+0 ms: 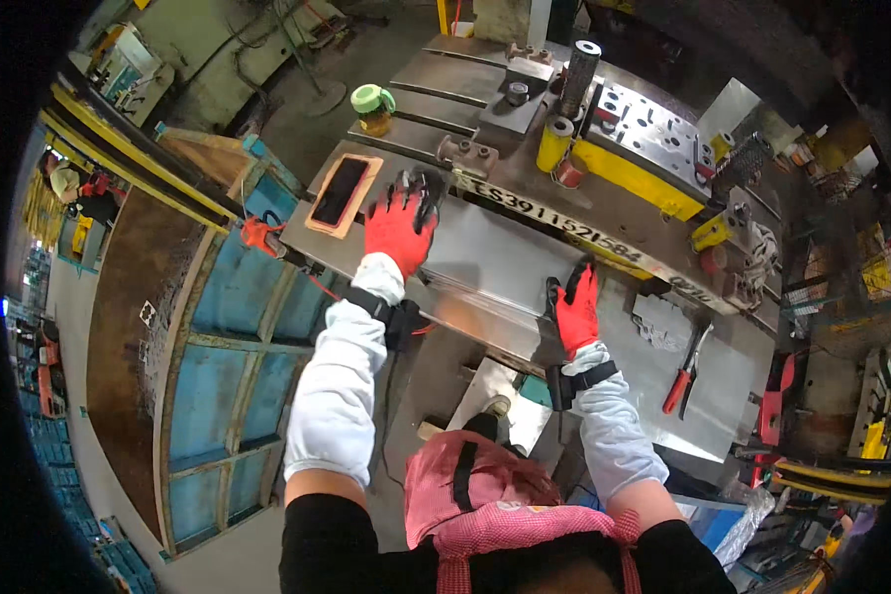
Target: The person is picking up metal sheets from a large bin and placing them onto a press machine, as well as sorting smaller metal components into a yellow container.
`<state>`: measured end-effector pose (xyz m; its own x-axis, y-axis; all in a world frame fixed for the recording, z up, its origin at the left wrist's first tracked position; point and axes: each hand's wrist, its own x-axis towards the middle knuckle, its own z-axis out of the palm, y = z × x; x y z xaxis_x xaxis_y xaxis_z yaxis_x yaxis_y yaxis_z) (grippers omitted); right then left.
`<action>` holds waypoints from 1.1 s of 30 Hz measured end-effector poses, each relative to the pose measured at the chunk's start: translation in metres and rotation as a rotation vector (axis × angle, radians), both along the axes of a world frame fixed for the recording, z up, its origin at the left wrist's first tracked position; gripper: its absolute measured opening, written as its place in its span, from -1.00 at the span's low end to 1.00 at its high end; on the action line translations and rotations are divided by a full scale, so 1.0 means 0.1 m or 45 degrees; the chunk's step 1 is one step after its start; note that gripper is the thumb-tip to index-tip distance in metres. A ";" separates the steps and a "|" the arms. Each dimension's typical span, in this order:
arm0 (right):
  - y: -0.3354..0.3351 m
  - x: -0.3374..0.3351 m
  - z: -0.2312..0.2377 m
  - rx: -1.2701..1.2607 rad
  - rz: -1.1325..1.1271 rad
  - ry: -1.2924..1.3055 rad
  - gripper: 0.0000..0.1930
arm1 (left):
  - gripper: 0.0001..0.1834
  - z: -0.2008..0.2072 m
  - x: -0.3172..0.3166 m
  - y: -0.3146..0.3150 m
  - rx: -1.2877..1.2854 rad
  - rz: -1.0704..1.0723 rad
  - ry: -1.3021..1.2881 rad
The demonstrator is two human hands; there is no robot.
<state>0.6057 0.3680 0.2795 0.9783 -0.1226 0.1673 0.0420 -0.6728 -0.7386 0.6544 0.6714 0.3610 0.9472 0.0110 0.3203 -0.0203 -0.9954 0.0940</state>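
Technician: State the position of the workpiece.

Inspector: The metal sheet [490, 247] lies flat on the near side of the steel bench [624, 381], between the two gloved hands.

Technician: State the condition of each hand.

Inspector: The left hand [401, 226] is at the sheet's left end, palm down, fingers extended. The right hand [578, 312] is at its right end, fingers straight, thumb set apart. Whether either applies pressure cannot be determined.

Technician: List obstructions on the far side.

Inspector: A marked bar [564, 220] runs along the sheet's far edge. Behind it stand a yellow-sided die block [643, 134] and a yellow cylinder [554, 144].

Technician: And at the left?

Inspector: A phone [341, 192] rests on a tan board [374, 166], just beside the left hand. A green-lidded jar [373, 111] stands farther back. A blue-panelled frame [208, 381] is left of the bench.

Technician: Right side?

Inspector: An irregular metal piece [663, 322] lies near the right hand. Beyond it, red-handled pliers [678, 389] lie on the bench.
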 end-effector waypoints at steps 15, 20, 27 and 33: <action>-0.10 0.07 -0.32 0.968 -0.236 0.166 -0.37 | -0.39 -0.03 0.04 -0.20 -0.064 0.021 0.009; -0.24 0.10 -0.77 1.130 -0.133 0.127 -0.37 | -0.42 -0.01 0.08 -0.25 -0.027 -0.036 -0.009; -0.08 0.00 -0.24 1.446 -0.089 0.191 -0.28 | -0.46 0.00 0.07 -0.22 -0.027 -0.009 0.002; -0.29 0.05 0.41 1.182 -0.039 0.322 -0.36 | -0.44 0.00 0.03 -0.15 -0.068 0.000 0.020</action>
<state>0.6112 0.3393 0.3202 0.9663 -0.1262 -0.2245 -0.1992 0.1865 -0.9621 0.6572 0.6566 0.3610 0.9522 0.0281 0.3041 -0.0180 -0.9889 0.1474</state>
